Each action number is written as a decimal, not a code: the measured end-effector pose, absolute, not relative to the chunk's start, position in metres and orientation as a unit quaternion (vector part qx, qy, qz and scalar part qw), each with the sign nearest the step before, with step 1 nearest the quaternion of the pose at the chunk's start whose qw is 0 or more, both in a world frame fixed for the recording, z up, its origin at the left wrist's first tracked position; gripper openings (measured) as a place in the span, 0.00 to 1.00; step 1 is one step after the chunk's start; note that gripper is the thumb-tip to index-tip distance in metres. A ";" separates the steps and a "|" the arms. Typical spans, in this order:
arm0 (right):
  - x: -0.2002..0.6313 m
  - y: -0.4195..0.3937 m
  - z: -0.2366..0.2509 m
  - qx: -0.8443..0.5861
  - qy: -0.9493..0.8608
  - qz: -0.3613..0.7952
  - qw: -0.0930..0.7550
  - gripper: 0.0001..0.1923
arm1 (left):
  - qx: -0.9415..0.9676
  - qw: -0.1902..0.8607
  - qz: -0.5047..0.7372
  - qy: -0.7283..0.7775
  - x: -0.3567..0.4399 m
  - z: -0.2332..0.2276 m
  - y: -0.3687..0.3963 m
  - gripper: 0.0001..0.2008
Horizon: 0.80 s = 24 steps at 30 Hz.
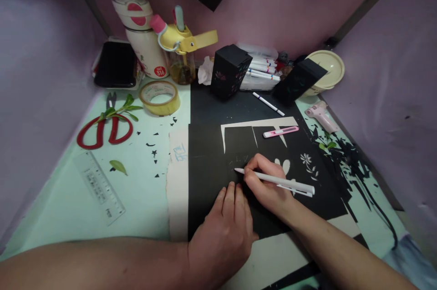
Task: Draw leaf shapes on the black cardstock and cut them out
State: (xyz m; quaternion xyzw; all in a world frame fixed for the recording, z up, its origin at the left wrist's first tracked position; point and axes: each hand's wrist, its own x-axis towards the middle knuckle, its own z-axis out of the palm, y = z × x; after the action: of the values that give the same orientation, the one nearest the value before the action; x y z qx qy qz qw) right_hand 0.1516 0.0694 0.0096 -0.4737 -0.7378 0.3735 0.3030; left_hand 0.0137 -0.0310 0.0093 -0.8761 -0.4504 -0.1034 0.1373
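Note:
My right hand [264, 178] is closed round a slim white pen [290, 183], its pinkish tip at the surface of a sheet of black paper [208, 176]. Faint pale marks show on the paper near the tip. My left hand [227, 231] lies flat on the lower part of the sheet, fingers stretched out, just left of the right hand. Flower and petal shapes are cut through the black paper on the right, with a white flower cut-out [306, 159] beyond my right hand. White paper [179, 190] shows under the sheet's left side.
A pink craft knife [280, 132] and a white marker [268, 104] lie beyond the hands. At left are red-handled scissors [99, 133], a clear ruler [100, 187] and yellow tape [159, 97]. Black boxes [228, 71], bottles and a tub [329, 69] stand behind; black scraps [353, 162] lie right.

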 end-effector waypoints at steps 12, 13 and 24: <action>0.151 0.071 0.012 -0.462 -0.739 0.381 0.308 0.09 | -0.874 0.142 -0.114 -0.451 0.013 0.009 -0.031 0.33; 0.151 0.071 0.011 -0.456 -0.742 0.382 0.308 0.09 | -0.874 0.143 -0.113 -0.451 0.013 0.009 -0.031 0.33; 0.153 0.071 0.006 -0.456 -0.739 0.380 0.319 0.09 | -0.874 0.148 -0.109 -0.450 0.014 0.011 -0.032 0.33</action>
State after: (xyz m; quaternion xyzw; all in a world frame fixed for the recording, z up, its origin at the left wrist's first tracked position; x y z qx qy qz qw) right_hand 0.1534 0.0707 0.0057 -0.4555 -0.7391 0.3801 0.3190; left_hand 0.0135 -0.0315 0.0110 -0.8741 -0.4498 -0.1085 0.1476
